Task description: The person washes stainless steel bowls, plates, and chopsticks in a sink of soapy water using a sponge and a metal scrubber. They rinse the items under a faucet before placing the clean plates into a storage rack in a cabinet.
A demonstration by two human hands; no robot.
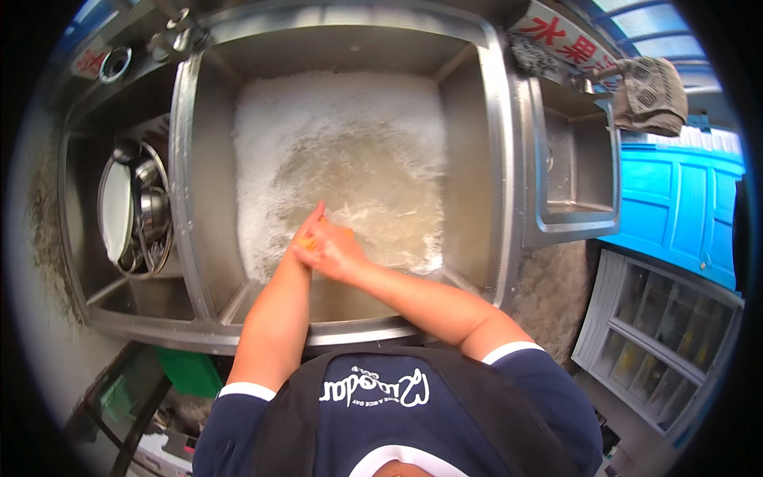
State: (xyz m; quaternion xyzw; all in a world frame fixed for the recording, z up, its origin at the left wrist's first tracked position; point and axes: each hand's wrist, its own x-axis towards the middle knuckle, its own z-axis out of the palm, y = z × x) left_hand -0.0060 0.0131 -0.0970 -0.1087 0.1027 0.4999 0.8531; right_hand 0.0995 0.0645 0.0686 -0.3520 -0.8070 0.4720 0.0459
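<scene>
Over a large stainless steel sink basin of stirred, foamy water, my two hands meet at the near side. My right hand lies across the palm and wrist of my left hand, its fingers curled. Something orange shows between the hands, and a little more orange shows by the right knuckles. It is blurred, and its kind cannot be told. Most of the left fingers are hidden behind the right hand.
In the left basin stands a metal bowl or basket with a white dish and metal bowls. A smaller sink is at the right, with a patterned cloth hanging by it. Metal taps stand at the upper left.
</scene>
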